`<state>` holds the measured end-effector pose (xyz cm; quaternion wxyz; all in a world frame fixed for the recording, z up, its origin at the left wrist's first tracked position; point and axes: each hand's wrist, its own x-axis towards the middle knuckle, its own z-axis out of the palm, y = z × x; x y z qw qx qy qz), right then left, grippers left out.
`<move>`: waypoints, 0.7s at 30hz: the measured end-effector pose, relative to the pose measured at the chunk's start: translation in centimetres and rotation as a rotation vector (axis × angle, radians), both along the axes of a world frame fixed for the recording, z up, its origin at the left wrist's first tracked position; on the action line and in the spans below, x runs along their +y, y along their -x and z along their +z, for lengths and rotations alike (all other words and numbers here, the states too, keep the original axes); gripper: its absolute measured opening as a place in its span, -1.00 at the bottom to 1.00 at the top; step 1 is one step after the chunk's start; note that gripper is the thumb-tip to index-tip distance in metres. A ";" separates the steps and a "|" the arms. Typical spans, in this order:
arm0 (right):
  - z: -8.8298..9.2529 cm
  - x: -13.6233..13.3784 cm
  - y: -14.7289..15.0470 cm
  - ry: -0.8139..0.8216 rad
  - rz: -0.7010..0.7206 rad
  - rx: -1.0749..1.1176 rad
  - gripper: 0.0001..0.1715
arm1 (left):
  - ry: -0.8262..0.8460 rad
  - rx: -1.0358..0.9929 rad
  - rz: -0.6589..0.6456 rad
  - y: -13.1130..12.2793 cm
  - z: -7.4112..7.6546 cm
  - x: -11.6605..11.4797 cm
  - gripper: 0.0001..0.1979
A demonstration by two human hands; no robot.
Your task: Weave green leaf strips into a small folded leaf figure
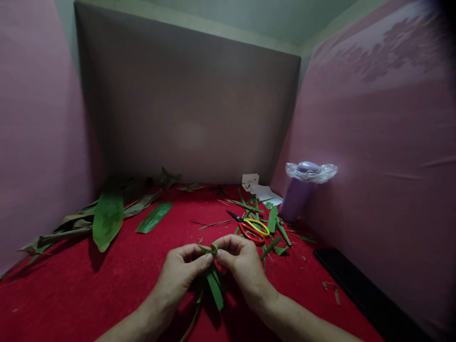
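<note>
Between my two hands is a folded strip of green leaf [214, 287], its curled top at the fingertips and a flat end hanging down toward me. My left hand [183, 268] pinches it between thumb and forefinger. From the other side my right hand [244, 266] also pinches the leaf near the curl. A thin stem trails below it. Just beyond my right hand lie scissors [254, 229] with one red and one yellow handle, the blades pointing away to the left.
Cut leaf pieces [273, 219] lie around the scissors. Broad leaves [108, 216] are heaped at the left, near a single cut leaf [155, 217]. A purple bottle with plastic wrap [295, 199], white papers [265, 194] and a black flat object [356, 280] stand or lie at the right.
</note>
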<state>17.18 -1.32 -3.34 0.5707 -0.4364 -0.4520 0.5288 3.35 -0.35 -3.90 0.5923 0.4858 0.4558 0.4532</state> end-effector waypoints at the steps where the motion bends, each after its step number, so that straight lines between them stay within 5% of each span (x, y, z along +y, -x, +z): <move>1: -0.1 0.0 0.0 -0.009 -0.004 0.005 -0.87 | 0.010 -0.003 -0.006 0.0 -0.1 0.0 -0.74; 21: -0.8 -0.5 -0.3 -0.077 0.039 -0.026 -0.88 | 0.049 -0.033 -0.033 -0.6 0.8 -0.9 -0.82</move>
